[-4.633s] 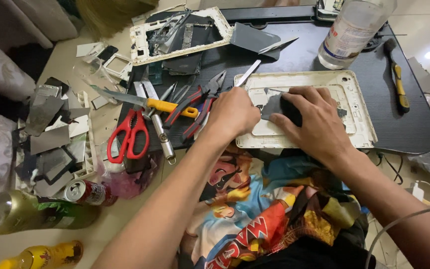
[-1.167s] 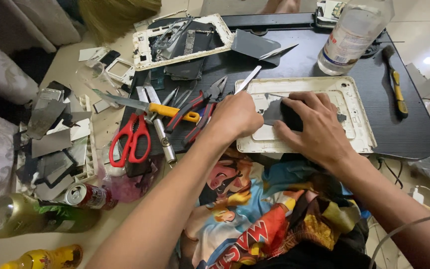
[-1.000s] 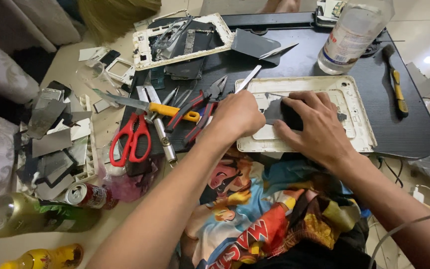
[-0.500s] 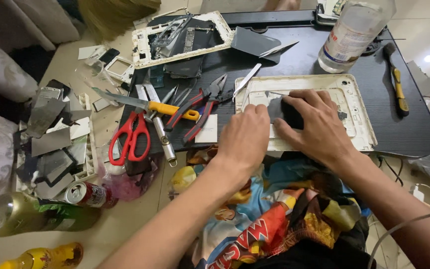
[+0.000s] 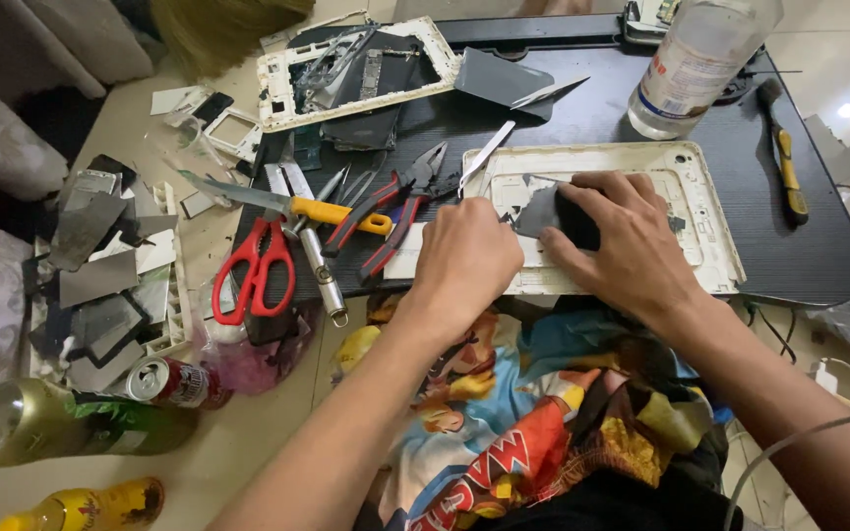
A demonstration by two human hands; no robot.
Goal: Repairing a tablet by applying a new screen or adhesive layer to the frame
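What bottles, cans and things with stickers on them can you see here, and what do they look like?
Clear plastic bottle: far right of the black table, white label.
Drink can: lying on the floor at left, red and silver.
Green bottle: lying beside the can, shiny gold neck.
Yellow bottle: bottom left corner, lying down.

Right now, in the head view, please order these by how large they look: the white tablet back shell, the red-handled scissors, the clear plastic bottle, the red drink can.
1. White tablet back shell, partly hidden by both hands.
2. Clear plastic bottle and red-handled scissors: too alike to rank; the bottle is cut off by the frame edge.
3. Red drink can.
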